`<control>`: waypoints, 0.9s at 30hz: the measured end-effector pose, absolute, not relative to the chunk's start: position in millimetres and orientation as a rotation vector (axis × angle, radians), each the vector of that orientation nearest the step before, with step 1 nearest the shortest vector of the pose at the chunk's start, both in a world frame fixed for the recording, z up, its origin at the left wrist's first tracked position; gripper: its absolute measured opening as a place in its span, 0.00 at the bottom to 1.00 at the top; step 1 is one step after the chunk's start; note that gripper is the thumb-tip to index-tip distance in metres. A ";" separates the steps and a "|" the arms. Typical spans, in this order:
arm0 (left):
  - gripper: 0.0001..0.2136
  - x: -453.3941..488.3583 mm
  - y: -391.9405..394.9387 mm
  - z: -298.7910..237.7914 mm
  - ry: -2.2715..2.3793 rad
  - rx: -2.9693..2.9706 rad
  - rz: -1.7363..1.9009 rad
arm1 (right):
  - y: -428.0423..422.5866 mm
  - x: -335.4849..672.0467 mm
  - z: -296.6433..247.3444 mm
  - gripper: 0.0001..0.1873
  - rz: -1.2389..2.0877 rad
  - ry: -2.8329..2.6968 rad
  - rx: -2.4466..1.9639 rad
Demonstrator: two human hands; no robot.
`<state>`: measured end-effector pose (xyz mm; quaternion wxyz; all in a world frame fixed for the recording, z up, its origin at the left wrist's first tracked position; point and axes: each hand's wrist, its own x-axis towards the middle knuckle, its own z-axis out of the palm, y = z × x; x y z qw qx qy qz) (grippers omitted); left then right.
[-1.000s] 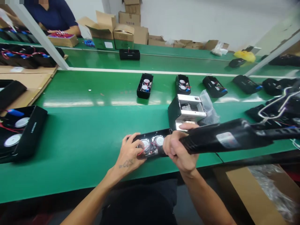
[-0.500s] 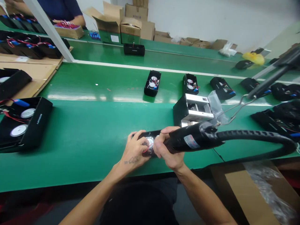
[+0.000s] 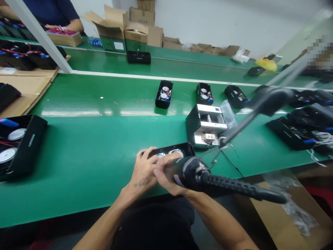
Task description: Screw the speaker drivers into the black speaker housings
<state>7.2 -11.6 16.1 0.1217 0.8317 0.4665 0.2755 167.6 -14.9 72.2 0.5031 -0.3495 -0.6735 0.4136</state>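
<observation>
My left hand (image 3: 142, 172) rests on the near end of an open black speaker housing (image 3: 182, 150) that lies on the green bench (image 3: 99, 146) just in front of me; two round drivers show inside it. My right hand (image 3: 166, 178) is wrapped around the black body of a corded electric screwdriver (image 3: 191, 172), held upright over the housing. Its thick ribbed cable (image 3: 239, 187) trails off to the right. The tool's tip is hidden behind my hands.
A small black-and-metal box fixture (image 3: 205, 126) stands just behind the housing. More open speaker housings (image 3: 163, 93) lie on the belt beyond and at the left edge (image 3: 18, 144). Cardboard boxes (image 3: 122, 31) and another person's arm (image 3: 66, 24) are at the back left.
The screwdriver has swung from lying across to the right into an upright position over the housing, and its cable now trails low to the right. My left hand stayed on the housing.
</observation>
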 end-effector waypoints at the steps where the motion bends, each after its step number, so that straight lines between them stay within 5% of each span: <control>1: 0.07 6.1 -11.2 15.5 1.353 2.441 0.812 | -15.0 168.0 74.1 0.22 0.976 -1.624 -0.823; 7: 0.05 -37.8 -8.5 9.1 1.260 2.526 0.852 | 16.9 223.5 109.8 0.21 0.833 -1.195 -0.713; 13: 0.22 -66.8 -17.9 17.4 1.411 2.582 0.890 | 79.3 301.9 114.6 0.17 0.283 -0.975 -0.953; 27: 0.10 3.8 -17.0 33.9 1.429 2.757 0.472 | 23.2 252.9 110.3 0.15 0.897 -1.069 -0.714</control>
